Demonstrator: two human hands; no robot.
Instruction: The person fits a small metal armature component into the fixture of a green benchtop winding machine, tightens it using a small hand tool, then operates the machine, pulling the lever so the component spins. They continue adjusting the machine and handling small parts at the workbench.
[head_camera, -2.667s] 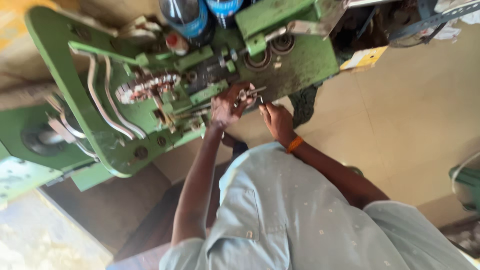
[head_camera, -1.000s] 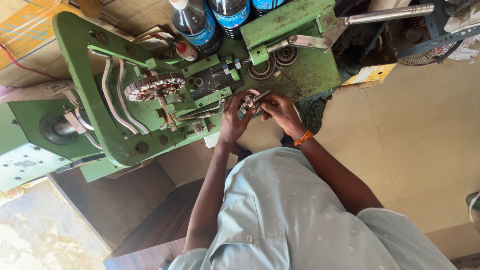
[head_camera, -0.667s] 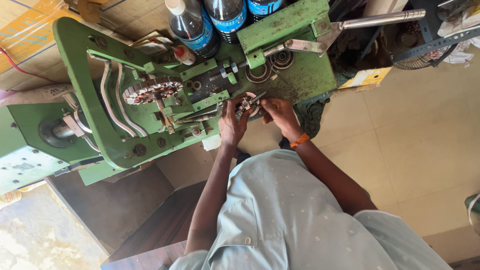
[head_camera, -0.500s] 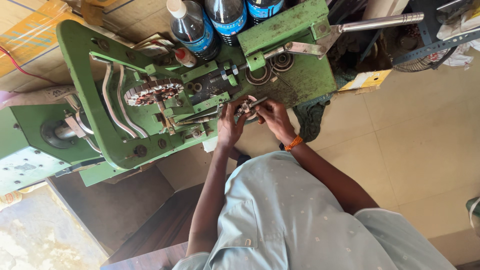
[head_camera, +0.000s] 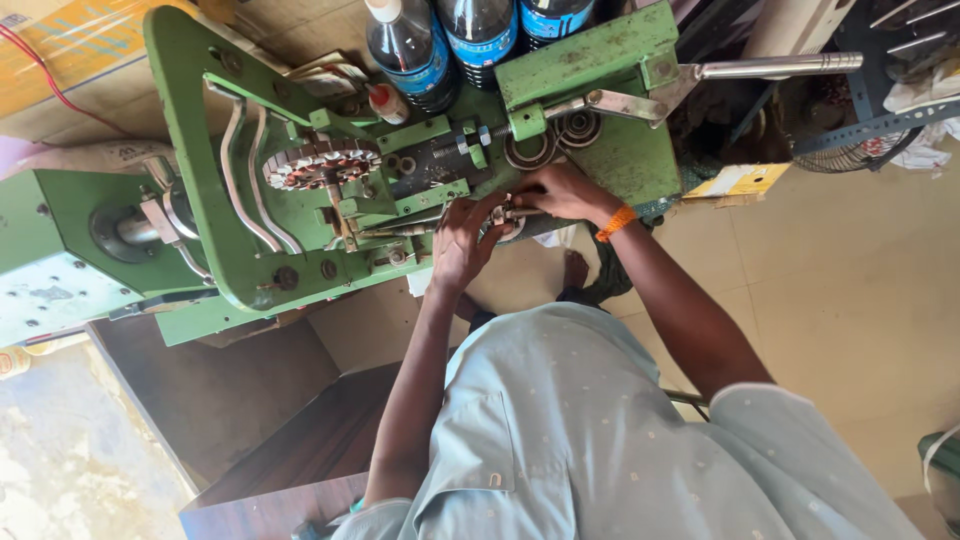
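A green metal machine fills the upper left. Both my hands meet at its front edge, around a small round metal part. My left hand grips the part from below with curled fingers. From the right, my right hand, with an orange band on its wrist, closes its fingertips on the same part and on a thin metal piece sticking out of it. A toothed round wheel sits on the machine to the left of my hands. Two metal rings lie just above them.
Dark plastic bottles stand behind the machine. A long steel lever sticks out to the right. A yellow cardboard box is at the top left, a wire fan guard at the right, a brown wooden bench below.
My hands have stayed together on the small metal part at the machine's front, with only slight finger shifts. The view has drifted a little.
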